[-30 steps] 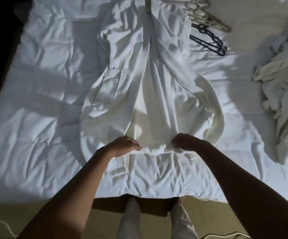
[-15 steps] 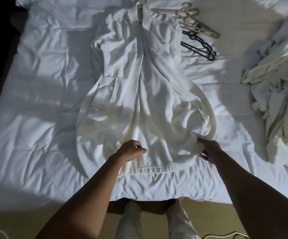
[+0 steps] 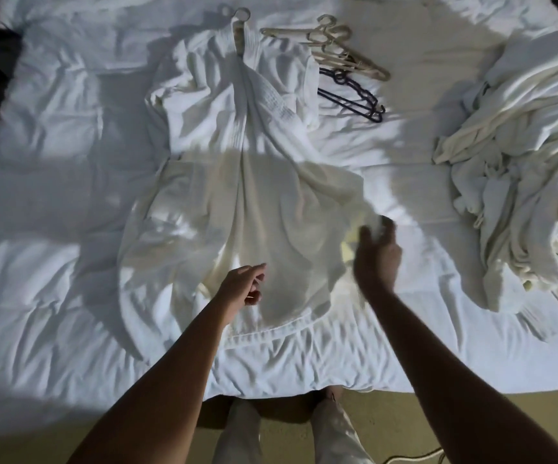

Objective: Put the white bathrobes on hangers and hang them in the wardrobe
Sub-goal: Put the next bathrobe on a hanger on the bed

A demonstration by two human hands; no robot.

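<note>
While the bathrobe [image 3: 237, 182] lies spread lengthwise on the bed [image 3: 53, 229], we see its waffle-textured collar bands running down the middle and its hem curved near the bed's near edge. A hanger [image 3: 239, 18] sits in the robe's neck, its hook poking out at the far end. Just right of the robe's shoulder lies a cluster of pale hangers [image 3: 337, 45], and below them, touching the robe's sleeve edge, some dark hangers [image 3: 354, 98]. Well to the right of the robe, a crumpled heap of cream cloth [image 3: 521, 162] is piled on the bed.

The left hand [image 3: 242, 286] hovers over the robe's lower skirt, fingers loosely spread and holding nothing. The right hand [image 3: 376, 259] is raised at the robe's right edge; it is blurred, but its grip seems clamped on a fold of that white fabric pinched between thumb and fingers.

Compared with half a second ago, the left hand has opened from a fist, and the right hand has lifted off the bed, pulling the robe's edge upward. The robe's skirt now lies flatter.
</note>
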